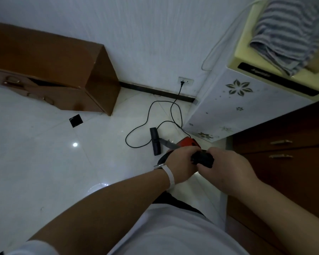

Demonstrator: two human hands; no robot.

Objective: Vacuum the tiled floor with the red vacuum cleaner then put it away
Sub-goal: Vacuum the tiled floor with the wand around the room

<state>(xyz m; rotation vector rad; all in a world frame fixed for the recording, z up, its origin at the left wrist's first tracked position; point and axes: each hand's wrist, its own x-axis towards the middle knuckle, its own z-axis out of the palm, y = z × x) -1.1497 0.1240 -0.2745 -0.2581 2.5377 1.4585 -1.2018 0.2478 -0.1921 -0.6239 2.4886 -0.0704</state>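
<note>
Head view: L hand (180, 163) & R hand (228, 168) both curled round black handle (203, 159) betw. them. Body of red vacuum cleaner (187, 141) just beyond knuckles. Floor nozzle (156, 141) on tiled floor (44, 153), fwd-left of L hand. Cord (145, 124) loops beyond nozzle to wall socket (186, 82).

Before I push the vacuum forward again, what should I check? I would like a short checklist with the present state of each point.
1. Plug sits in the wall socket: ok.
2. Left hand and right hand both grip the handle: ok.
3. Nozzle lies on the tiled floor: ok.
4. Cord is clear of the nozzle's path: not ok, its loop lies right beside the nozzle.
5. Motor is running: cannot tell.
</note>
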